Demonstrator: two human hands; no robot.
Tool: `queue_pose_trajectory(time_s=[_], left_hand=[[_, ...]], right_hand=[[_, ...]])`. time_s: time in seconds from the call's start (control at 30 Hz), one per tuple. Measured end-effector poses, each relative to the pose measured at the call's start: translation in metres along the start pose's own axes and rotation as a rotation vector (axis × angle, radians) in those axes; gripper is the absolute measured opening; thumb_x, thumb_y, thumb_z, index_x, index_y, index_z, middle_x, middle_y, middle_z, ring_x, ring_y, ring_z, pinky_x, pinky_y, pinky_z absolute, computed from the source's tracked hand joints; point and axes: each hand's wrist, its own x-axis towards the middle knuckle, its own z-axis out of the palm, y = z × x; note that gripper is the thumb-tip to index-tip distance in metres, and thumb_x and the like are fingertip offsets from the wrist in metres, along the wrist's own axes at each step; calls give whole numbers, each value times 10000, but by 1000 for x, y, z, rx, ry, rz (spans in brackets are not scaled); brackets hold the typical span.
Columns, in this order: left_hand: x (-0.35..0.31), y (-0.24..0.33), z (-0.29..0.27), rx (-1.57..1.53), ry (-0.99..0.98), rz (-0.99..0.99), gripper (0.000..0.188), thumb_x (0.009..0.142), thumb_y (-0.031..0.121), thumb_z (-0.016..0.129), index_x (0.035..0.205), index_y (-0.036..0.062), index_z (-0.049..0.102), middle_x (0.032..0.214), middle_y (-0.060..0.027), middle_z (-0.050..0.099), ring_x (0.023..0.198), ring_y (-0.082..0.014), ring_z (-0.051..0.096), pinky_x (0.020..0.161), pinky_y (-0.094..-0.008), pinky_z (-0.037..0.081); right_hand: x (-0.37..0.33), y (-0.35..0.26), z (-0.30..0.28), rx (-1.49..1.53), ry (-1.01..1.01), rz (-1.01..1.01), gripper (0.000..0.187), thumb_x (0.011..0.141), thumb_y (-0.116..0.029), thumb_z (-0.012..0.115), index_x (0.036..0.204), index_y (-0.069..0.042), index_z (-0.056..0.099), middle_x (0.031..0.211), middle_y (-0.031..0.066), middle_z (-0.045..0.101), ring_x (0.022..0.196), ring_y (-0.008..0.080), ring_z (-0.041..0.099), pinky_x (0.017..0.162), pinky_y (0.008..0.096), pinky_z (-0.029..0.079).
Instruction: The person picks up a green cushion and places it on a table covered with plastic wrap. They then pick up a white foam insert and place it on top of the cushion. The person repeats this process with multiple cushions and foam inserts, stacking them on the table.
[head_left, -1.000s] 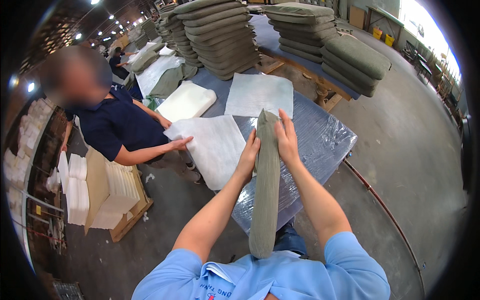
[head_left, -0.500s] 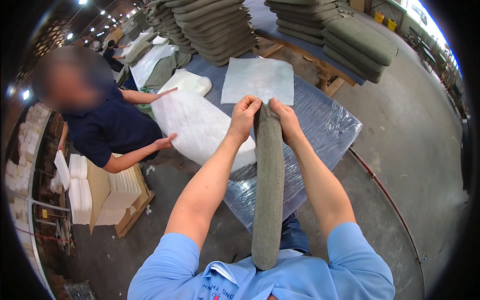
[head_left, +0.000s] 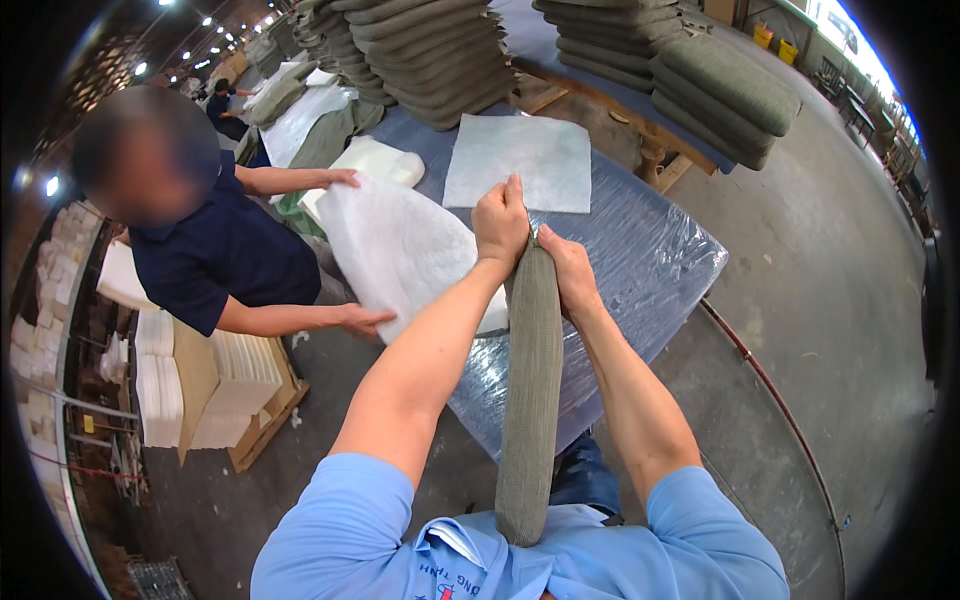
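A grey-green fabric-covered cushion (head_left: 531, 390) stands on its narrow edge, running from my chest out to my hands. My left hand (head_left: 501, 222) is closed in a fist at its far end, thumb pointing up, pinching the edge of the cover. My right hand (head_left: 568, 268) grips the same end from the right side, thumb on top. The small part of the cover between my fingers is mostly hidden. Just beyond my hands, a white wadding sheet (head_left: 518, 160) lies flat on the plastic-wrapped table (head_left: 640, 270).
At left, a co-worker in a dark shirt (head_left: 215, 250) holds a large white wadding piece (head_left: 400, 250). Stacked grey-green cushions (head_left: 425, 60) stand at the back, more cushions (head_left: 725, 90) at back right. White foam sheets (head_left: 235, 385) sit on a pallet. A hose (head_left: 775, 400) crosses the floor.
My left hand has turned into an upright fist and moved slightly farther right; my right hand has shifted down the cover. The co-worker's white piece has been shifted to the right.
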Motion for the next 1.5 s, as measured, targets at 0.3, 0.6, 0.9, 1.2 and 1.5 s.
queue_pose_trajectory(time_s=[0.3, 0.6, 0.9, 1.2, 1.5], left_hand=[[-17, 13, -27, -577, -746, -447, 725, 1055, 700, 313, 1135, 72, 666, 1020, -52, 676, 924, -148, 615, 845, -326, 483], [-26, 3, -51, -603, -672, -541, 708, 1070, 655, 355, 1166, 20, 652, 1058, -38, 690, 963, -142, 624, 894, -300, 478], [-35, -3, -61, -505, -532, -363, 600, 1091, 540, 401, 950, 35, 693, 845, -12, 645, 781, -106, 574, 738, -279, 452], [-18, -26, -61, -587, -418, -197, 153, 1024, 225, 650, 1010, 73, 643, 912, 31, 626, 847, -76, 564, 762, -260, 453], [-52, -24, -52, -346, -202, -90, 635, 1078, 426, 508, 1545, 11, 399, 1526, -240, 438, 1433, -332, 420, 1184, -383, 324]], right_hand=[[10, -11, 12, -502, 531, -754, 368, 1072, -303, 612, 848, -19, 680, 771, 0, 626, 727, 90, 554, 680, 278, 454], [33, -29, 23, -416, 439, -302, 512, 1052, -368, 608, 710, 13, 583, 624, -2, 506, 630, 85, 422, 579, 324, 385], [58, -27, 30, -684, 468, -429, 551, 979, -419, 672, 667, 30, 608, 587, 188, 527, 528, 262, 447, 579, 417, 426], [27, -23, 17, -390, 489, -566, 393, 1065, -429, 563, 1149, -61, 674, 1138, 83, 654, 999, 174, 600, 823, 343, 470], [4, -20, 24, 86, 68, -373, 712, 1112, -571, 301, 1544, -15, 410, 1379, 134, 548, 1278, 217, 501, 1109, 356, 390]])
